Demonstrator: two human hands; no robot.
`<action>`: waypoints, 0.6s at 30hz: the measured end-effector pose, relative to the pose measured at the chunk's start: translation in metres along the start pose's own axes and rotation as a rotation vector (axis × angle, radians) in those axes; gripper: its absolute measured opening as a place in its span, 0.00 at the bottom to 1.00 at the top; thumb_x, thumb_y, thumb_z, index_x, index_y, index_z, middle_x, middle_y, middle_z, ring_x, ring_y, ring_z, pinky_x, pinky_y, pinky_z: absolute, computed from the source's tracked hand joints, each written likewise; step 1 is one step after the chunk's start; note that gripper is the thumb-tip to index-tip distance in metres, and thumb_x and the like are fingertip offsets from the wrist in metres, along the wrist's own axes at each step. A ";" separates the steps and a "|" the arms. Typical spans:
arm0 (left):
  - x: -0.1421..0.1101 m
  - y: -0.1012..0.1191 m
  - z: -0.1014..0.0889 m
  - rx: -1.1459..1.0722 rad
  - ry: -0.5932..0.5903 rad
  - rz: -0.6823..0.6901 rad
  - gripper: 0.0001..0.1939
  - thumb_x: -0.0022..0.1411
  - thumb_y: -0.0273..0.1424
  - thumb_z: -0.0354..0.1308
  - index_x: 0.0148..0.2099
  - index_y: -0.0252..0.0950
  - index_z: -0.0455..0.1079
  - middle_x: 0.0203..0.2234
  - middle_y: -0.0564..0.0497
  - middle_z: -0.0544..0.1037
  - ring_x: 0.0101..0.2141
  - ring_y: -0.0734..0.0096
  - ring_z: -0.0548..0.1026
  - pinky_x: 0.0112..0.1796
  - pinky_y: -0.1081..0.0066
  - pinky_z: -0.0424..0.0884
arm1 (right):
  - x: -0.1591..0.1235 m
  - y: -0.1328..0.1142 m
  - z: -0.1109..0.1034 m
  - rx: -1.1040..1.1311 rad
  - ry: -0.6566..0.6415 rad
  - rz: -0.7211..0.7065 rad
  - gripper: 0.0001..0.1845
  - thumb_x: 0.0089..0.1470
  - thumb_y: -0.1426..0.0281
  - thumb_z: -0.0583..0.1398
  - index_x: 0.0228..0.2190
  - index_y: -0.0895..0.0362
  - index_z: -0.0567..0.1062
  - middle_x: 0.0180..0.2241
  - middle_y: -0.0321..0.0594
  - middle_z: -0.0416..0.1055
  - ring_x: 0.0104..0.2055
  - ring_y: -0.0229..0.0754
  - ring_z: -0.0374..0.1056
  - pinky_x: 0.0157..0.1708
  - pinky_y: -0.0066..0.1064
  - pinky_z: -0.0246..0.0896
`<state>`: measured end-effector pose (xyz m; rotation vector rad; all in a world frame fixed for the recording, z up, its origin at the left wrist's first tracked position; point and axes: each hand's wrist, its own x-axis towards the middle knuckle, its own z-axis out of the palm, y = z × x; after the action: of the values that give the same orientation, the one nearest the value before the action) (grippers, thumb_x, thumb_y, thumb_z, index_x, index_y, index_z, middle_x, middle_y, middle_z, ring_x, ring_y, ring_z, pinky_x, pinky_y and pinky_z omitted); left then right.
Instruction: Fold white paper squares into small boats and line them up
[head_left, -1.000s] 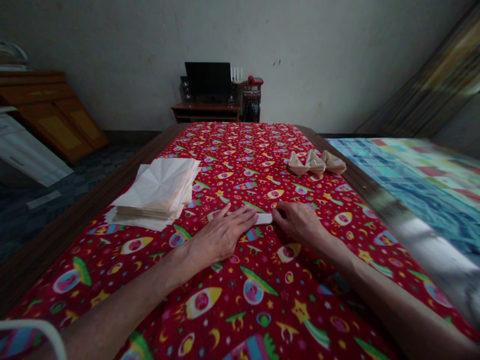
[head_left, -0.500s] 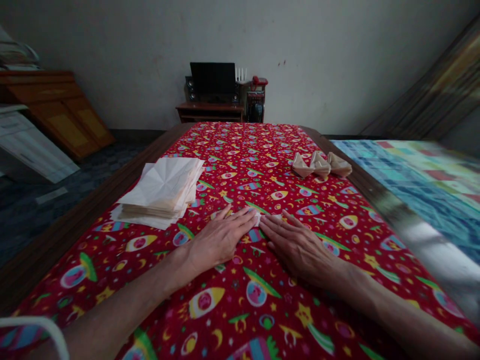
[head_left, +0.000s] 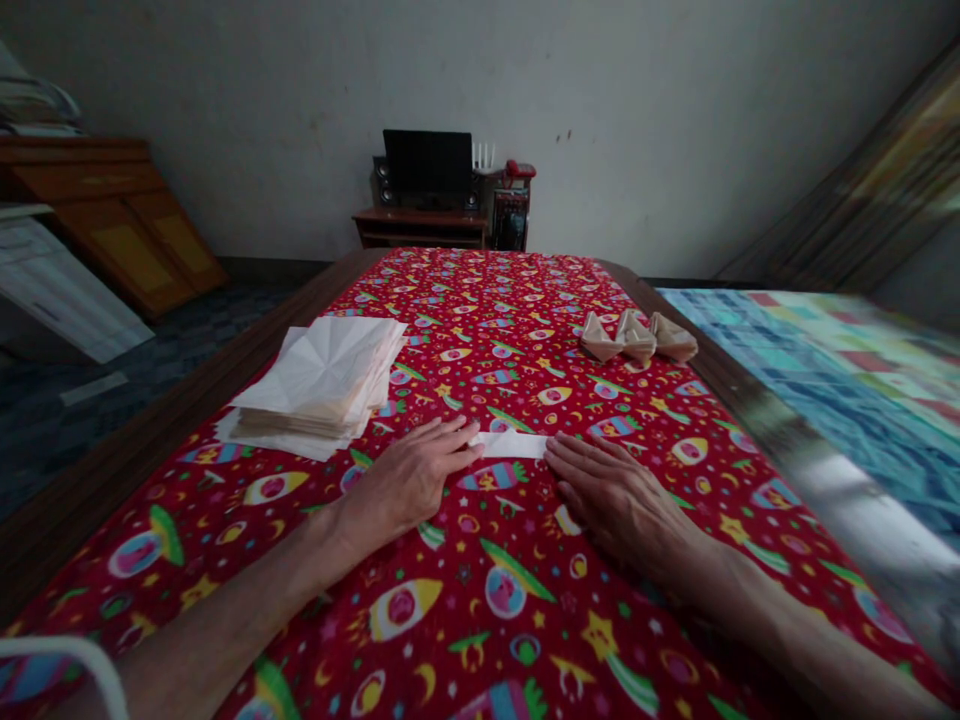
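A narrow folded strip of white paper [head_left: 513, 445] lies flat across the red patterned tablecloth [head_left: 480, 610]. My left hand [head_left: 421, 468] rests on its left end, fingers stretched out and pressing down. On the right end lies my right hand [head_left: 609, 490], palm down with its fingers extended. Only the middle of the strip shows; both ends are under my fingers. Left of my left hand is a stack of creased white paper sheets [head_left: 322, 365], the top one marked with star-like folds.
Three folded paper pieces [head_left: 637, 338] stand in a row at the table's right side. The dark wooden table edge [head_left: 180, 400] runs along the left. A bed [head_left: 817, 370] with a patterned cover lies to the right. Beyond the table is a monitor [head_left: 427, 165] on a desk.
My hands have slid apart along the paper strip, left hand leftward and right hand rightward. More of its middle is exposed now. The view has shifted slightly.
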<state>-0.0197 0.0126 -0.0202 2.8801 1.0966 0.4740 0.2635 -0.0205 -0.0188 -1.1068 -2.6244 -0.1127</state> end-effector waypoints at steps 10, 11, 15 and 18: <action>0.022 -0.001 0.009 -0.248 0.342 -0.127 0.17 0.63 0.28 0.51 0.52 0.31 0.70 0.47 0.42 0.76 0.47 0.64 0.74 0.50 0.63 0.71 | 0.024 0.011 0.007 0.201 0.221 0.150 0.12 0.59 0.66 0.54 0.45 0.53 0.70 0.39 0.45 0.74 0.38 0.44 0.71 0.35 0.35 0.68; 0.021 -0.001 0.008 -0.262 0.337 -0.132 0.16 0.62 0.29 0.52 0.52 0.32 0.71 0.47 0.42 0.76 0.47 0.63 0.75 0.49 0.63 0.71 | 0.025 0.011 0.007 0.224 0.217 0.148 0.11 0.60 0.66 0.53 0.43 0.53 0.70 0.37 0.45 0.74 0.36 0.43 0.71 0.33 0.34 0.67; 0.014 0.000 0.001 -0.350 0.359 -0.184 0.13 0.59 0.28 0.58 0.46 0.34 0.74 0.42 0.45 0.78 0.42 0.65 0.77 0.45 0.66 0.74 | 0.024 0.009 0.007 0.301 0.200 0.112 0.09 0.61 0.69 0.51 0.35 0.56 0.71 0.31 0.42 0.72 0.31 0.39 0.68 0.30 0.29 0.63; 0.014 0.003 -0.004 -0.404 0.404 -0.223 0.08 0.58 0.26 0.59 0.40 0.34 0.75 0.36 0.47 0.80 0.37 0.68 0.78 0.40 0.70 0.75 | 0.023 0.007 0.007 0.331 0.198 0.066 0.08 0.60 0.70 0.51 0.34 0.56 0.70 0.33 0.42 0.71 0.33 0.39 0.68 0.32 0.29 0.64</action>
<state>-0.0090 0.0196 -0.0126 2.3362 1.1797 1.1469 0.2514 0.0012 -0.0185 -1.0080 -2.3219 0.2092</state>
